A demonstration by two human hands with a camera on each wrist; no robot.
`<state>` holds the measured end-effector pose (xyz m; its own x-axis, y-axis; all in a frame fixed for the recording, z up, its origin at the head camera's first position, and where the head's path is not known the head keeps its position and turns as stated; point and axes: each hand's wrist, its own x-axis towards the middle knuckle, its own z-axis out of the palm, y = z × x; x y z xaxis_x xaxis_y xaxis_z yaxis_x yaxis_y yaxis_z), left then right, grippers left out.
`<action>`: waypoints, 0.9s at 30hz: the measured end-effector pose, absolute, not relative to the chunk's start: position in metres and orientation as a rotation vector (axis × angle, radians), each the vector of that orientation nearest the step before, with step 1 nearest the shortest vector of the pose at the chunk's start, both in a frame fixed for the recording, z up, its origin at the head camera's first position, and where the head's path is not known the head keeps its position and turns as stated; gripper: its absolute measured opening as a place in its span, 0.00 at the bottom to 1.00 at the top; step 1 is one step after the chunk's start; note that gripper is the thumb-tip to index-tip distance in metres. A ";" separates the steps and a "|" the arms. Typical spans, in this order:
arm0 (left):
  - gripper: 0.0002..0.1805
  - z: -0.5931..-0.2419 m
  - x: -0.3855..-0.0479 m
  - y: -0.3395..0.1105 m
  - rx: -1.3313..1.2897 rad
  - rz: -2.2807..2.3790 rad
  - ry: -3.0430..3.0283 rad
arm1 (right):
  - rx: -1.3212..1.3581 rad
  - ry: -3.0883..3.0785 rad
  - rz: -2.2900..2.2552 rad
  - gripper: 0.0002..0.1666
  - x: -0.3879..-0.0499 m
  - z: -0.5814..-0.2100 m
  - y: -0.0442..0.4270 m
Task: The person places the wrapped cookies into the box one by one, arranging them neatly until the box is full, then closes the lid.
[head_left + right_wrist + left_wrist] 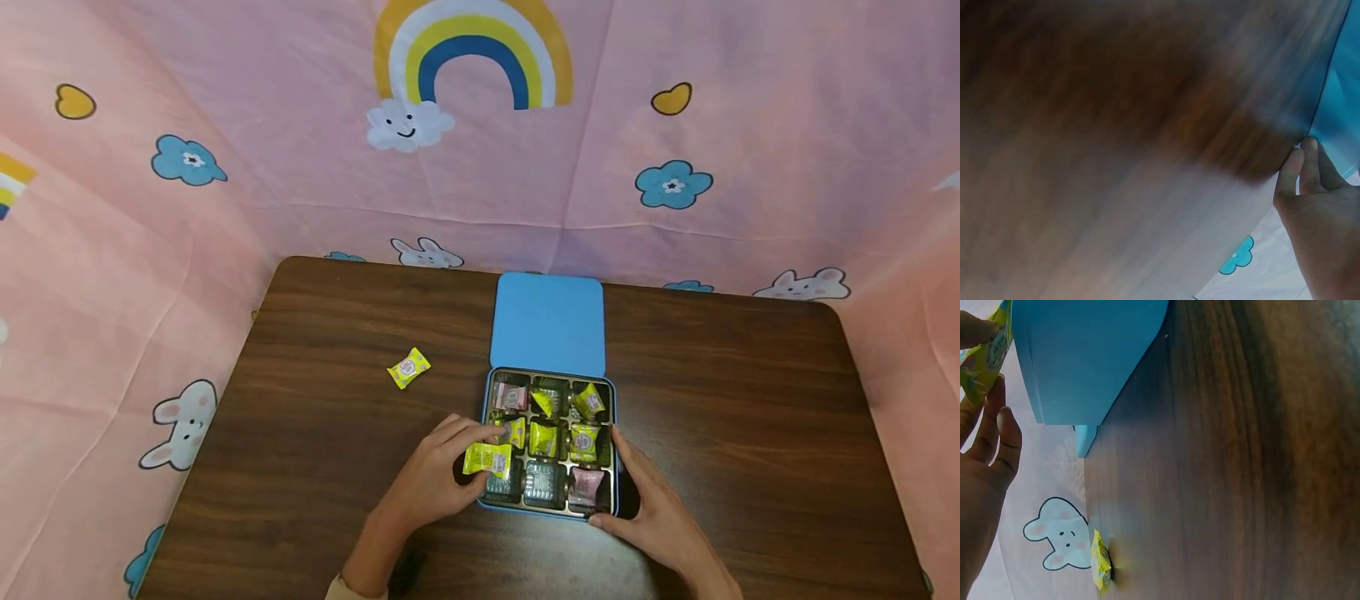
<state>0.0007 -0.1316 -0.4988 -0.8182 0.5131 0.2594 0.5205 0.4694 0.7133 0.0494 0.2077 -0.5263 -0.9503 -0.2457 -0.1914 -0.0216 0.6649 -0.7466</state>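
A blue tin lies open on the table, its inner tray divided into compartments. Yellow-wrapped candies fill several of them, and pink-wrapped candies sit at the far left and near right. Bare plastic shows in the near middle compartment. My left hand pinches a yellow-wrapped candy between thumb and fingers, over the tray's left column. In the left wrist view that candy is partly behind the fingers. My right hand holds the tin's near right corner, thumb on the front edge, fingers along the right side.
The tin's blue lid lies folded back behind it. Another yellow-wrapped candy rests on the dark wooden table, left of the lid. A pink printed cloth hangs around the table's back and sides.
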 end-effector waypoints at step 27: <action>0.35 -0.508 0.013 -0.129 -0.910 -1.221 -2.690 | -0.239 2.603 -1.223 0.71 0.051 -0.527 0.206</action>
